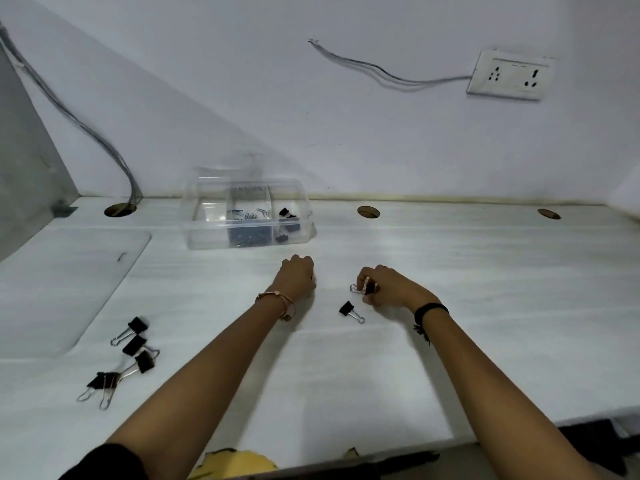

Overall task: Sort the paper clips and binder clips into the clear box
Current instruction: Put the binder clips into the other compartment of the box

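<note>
In front of the clear box (247, 216), the right hand (388, 287) pinches a binder clip (363, 289); the left hand (297, 275) is fisted, contents unseen. Another clip (349, 310) lies just nearer.

Dim, cool, even indoor light with a faint violet cast on the wall (346, 126). A brighter sheen lies on the white desk (450, 258) just beyond the fingers of both hands. The left hand (296, 277) and right hand (384, 287) cast soft, faint shadows beneath the wrists. The picture is slightly soft and grainy; the clear box (247, 216), farther out past the fingertips, looks smeared. Wide-angle distortion bends the desk edge and stretches the forearms near the bottom corners.
</note>
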